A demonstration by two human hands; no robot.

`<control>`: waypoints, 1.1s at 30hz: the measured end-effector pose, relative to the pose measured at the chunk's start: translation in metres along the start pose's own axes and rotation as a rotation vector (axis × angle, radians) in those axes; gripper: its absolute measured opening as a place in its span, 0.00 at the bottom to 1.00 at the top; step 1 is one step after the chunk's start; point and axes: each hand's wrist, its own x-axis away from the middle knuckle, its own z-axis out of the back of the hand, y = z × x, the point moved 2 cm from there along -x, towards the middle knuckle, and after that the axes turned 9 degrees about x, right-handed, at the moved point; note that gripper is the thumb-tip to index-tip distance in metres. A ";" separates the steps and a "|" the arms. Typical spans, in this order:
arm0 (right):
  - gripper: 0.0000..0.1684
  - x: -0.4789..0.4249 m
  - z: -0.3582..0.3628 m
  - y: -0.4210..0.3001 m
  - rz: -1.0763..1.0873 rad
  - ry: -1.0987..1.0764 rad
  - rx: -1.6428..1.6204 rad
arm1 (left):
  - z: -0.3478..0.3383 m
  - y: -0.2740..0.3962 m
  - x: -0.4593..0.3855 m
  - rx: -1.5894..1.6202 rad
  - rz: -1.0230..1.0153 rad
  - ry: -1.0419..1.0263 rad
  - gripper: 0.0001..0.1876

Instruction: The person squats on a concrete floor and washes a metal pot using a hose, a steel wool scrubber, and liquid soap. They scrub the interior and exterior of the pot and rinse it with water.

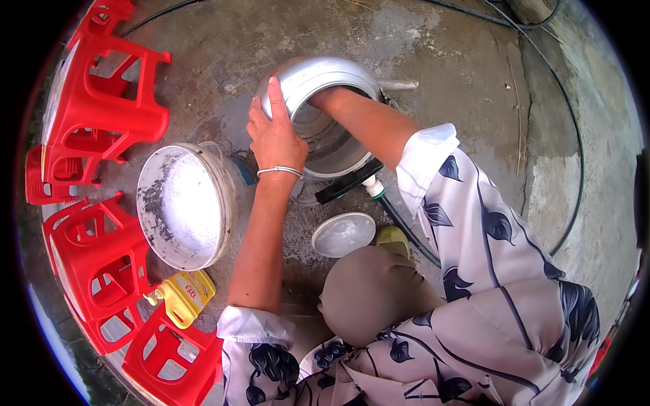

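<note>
A silvery metal pot [325, 70] is tilted on the wet concrete, its round mouth turned towards me. My left hand [277, 134] grips its left side, with fingers spread along the outer wall. Inside the mouth is my right hand [325, 97]; the fingers are hidden by the rim, so what they hold cannot be seen. A black bar-shaped handle [349, 181] sits by the pot's lower rim, beside the white connector [375, 188] of a hose. Left of my left forearm, a whitish plastic bucket [228, 203] contains white suds [190, 203].
Red plastic stools [109, 96] line the left side. A yellow pump bottle [190, 297] bearing writing rests by the bucket. Before my knee [376, 294] are a small round dish or lid [344, 235] and a green slipper [393, 240]. Dark hose [579, 152] curves along the right.
</note>
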 end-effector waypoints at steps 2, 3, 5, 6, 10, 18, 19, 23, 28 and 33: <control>0.19 0.008 0.011 -0.005 0.017 0.167 0.037 | -0.002 0.004 0.002 -0.012 -0.052 0.017 0.50; 0.19 0.011 0.002 -0.044 0.011 -0.263 0.158 | 0.012 -0.015 0.002 -0.070 -0.014 0.060 0.50; 0.19 0.076 -0.009 -0.063 -0.104 -0.669 0.315 | 0.013 -0.016 0.004 -0.024 0.002 0.091 0.50; 0.18 0.099 -0.019 -0.035 -0.194 -0.610 0.310 | -0.004 0.006 -0.005 -0.007 -0.052 0.063 0.50; 0.17 0.047 0.040 -0.052 -0.103 -0.683 0.302 | 0.005 0.005 0.004 -0.110 -0.003 0.035 0.50; 0.16 0.078 0.009 -0.037 -0.105 -0.653 0.376 | 0.000 0.003 0.021 -0.098 -0.096 0.057 0.51; 0.16 0.102 -0.014 -0.025 -0.119 -0.631 0.348 | -0.007 0.009 0.019 -0.080 -0.118 0.055 0.51; 0.17 0.052 0.017 -0.028 0.010 -0.744 0.381 | 0.004 -0.005 0.010 -0.086 -0.021 0.050 0.57; 0.17 0.061 0.035 -0.014 -0.179 -0.604 0.359 | -0.001 0.018 0.012 -0.098 -0.054 0.005 0.52; 0.17 0.096 -0.005 -0.060 -0.291 -0.703 0.016 | -0.001 0.004 0.018 -0.077 -0.106 0.023 0.53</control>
